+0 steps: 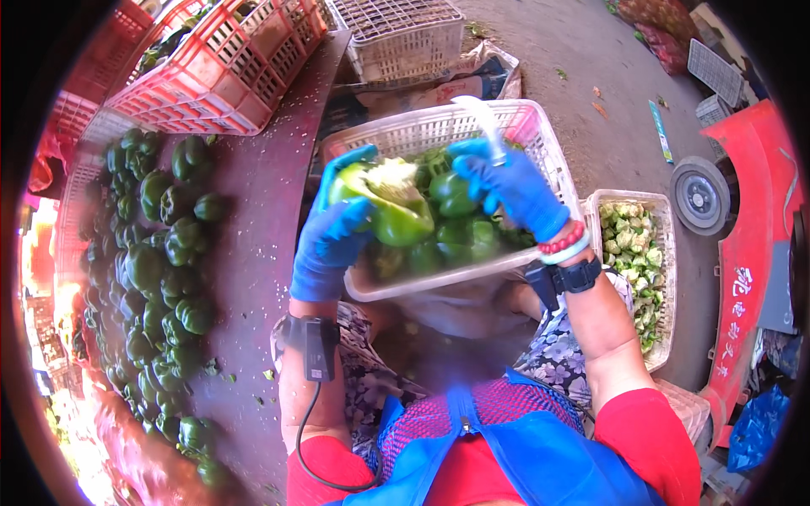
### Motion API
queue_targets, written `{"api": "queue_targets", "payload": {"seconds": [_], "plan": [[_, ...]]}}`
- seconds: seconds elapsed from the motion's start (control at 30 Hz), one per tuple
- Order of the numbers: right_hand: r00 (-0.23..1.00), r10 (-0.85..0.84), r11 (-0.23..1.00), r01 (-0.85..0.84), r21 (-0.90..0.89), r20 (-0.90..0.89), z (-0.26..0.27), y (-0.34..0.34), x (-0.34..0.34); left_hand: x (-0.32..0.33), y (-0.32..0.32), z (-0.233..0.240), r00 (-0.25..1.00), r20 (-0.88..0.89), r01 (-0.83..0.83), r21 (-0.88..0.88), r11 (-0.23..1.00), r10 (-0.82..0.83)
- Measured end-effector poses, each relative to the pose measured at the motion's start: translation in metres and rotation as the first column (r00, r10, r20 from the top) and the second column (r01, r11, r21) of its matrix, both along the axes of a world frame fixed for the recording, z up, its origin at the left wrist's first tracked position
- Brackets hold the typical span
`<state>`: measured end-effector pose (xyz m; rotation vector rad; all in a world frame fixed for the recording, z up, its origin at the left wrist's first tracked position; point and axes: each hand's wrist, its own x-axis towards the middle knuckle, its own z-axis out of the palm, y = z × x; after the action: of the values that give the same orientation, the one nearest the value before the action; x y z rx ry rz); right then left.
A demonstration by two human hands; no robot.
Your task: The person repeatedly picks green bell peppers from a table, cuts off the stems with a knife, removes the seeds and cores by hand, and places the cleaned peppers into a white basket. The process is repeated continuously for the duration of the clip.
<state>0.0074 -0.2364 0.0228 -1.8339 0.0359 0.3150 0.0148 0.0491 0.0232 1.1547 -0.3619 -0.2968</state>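
Note:
My left hand [332,243], in a blue glove, grips a green bell pepper [404,221] that is cut open. Its pale seed core [393,180] shows on top. A knife with a curved, light blade [482,119] is held in my gloved right hand [516,193], blade pointing up and away from me. The knife is apart from the pepper. Below both hands, a pale plastic crate [554,148] sits in front of me with green peppers [452,195] in it. My right fingers hide the knife's handle.
Many whole green peppers [145,265] cover the dark tabletop [253,209] at left, beneath a red crate [209,82]. At right stand a crate of cut-out pepper cores [629,234] and a red vehicle with a wheel [699,196]. Another pale crate [405,50] stands ahead.

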Motion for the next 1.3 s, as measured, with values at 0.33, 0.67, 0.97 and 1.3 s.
{"api": "queue_targets", "payload": {"seconds": [0.33,0.67,0.97,1.3], "plan": [[0.96,0.263,0.792,-0.274,0.546,0.099,0.004,0.053,-0.005,-0.007,-0.017,0.007,0.941,-0.229,0.179,-0.294,0.939,-0.251],[0.983,0.065,0.99,-0.042,-0.135,0.174,-0.003,0.069,-0.008,-0.003,-0.028,-0.013,0.974,-0.219,-0.028,0.14,0.99,0.059],[0.914,-0.391,0.914,0.4,-0.066,0.11,-0.043,0.009,0.031,-0.011,-0.033,-0.026,0.905,0.365,-0.425,0.804,0.416,0.219],[0.914,0.307,0.87,-0.157,0.468,-0.264,0.013,0.052,-0.012,-0.019,-0.03,-0.006,0.969,-0.224,0.095,-0.035,0.995,-0.101]]}}
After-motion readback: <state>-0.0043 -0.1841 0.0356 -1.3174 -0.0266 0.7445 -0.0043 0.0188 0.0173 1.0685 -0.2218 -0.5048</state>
